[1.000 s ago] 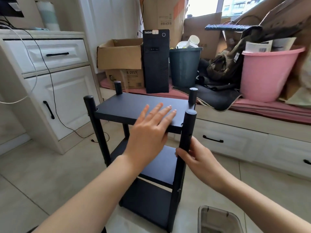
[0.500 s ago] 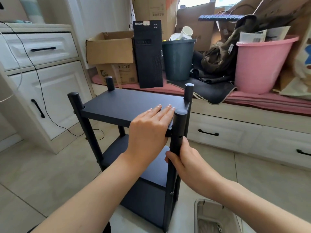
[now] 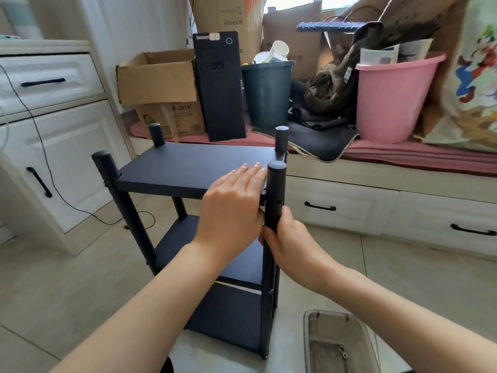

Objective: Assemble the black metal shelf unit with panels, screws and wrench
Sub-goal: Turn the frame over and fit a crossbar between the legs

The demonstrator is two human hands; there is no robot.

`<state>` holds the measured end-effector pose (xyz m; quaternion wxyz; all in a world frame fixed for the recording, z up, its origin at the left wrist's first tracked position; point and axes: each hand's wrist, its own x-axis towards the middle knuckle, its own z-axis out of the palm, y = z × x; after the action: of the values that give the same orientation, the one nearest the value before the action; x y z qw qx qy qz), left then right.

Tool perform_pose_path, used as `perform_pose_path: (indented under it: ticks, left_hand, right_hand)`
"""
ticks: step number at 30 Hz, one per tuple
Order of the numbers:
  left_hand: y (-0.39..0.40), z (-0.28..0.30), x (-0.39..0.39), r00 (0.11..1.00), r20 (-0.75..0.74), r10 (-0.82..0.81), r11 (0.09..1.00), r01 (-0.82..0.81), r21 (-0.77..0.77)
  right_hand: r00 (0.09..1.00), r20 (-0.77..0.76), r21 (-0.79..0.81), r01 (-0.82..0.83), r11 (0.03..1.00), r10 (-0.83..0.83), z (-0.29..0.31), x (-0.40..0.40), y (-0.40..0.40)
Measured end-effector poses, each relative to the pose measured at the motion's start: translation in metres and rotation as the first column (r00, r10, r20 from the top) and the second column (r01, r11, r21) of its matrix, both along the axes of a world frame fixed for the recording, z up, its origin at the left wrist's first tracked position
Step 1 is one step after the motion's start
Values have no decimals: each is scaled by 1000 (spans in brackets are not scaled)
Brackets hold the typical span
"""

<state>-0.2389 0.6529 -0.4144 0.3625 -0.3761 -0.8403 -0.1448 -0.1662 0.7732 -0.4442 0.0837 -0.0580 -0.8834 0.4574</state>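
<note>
On floor: shelf unit (image 3: 193,170), judged rigid, light; post (image 3: 274,195) gripped by right hand (image 3: 285,238); top panel (image 3: 188,168) pressed by flat left hand (image 3: 231,208).

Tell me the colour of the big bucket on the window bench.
Pink; the bucket shows clearly in the head view, at the right on the bench.

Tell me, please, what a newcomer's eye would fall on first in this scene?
Dead centre stands the black shelf unit, with the left hand flat on its top panel and the right hand gripping the near right post. Behind, on the window bench, a pink bucket glows beside a dark bin and a black computer tower.
</note>
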Motion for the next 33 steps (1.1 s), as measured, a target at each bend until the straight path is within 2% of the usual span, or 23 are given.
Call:
perform_pose_path:
  ticks: [3,7,13,20,25,30,33]
  left_hand:
    - [1,2,-2,991,123,-54,997,60,-41]
    - [7,0,-1,957,249,-150,987,130,93]
    - [23,-17,1,989,57,-137,975,125,186]
    - [36,-26,15,990,-21,-143,968,144,207]
    - [40,-25,19,987,-29,-157,963,160,219]
    - [38,-24,22,987,-16,-160,961,159,224]
    - [38,-23,24,987,-7,-160,963,157,220]
  right_hand:
    - [1000,-8,-6,28,1000,-28,1,-7,13]
    - [998,-55,-5,31,999,-32,-3,-6,31]
    - [983,-182,20,29,999,-25,-4,4,45]
    - [978,-201,-229,14,973,-62,-2,31,53]
    - [993,-101,-279,32,960,-62,-9,48,68]
    - [984,117,-109,147,983,-135,-46,72,91]
    - [934,309,-21,195,981,-179,-81,75,105]
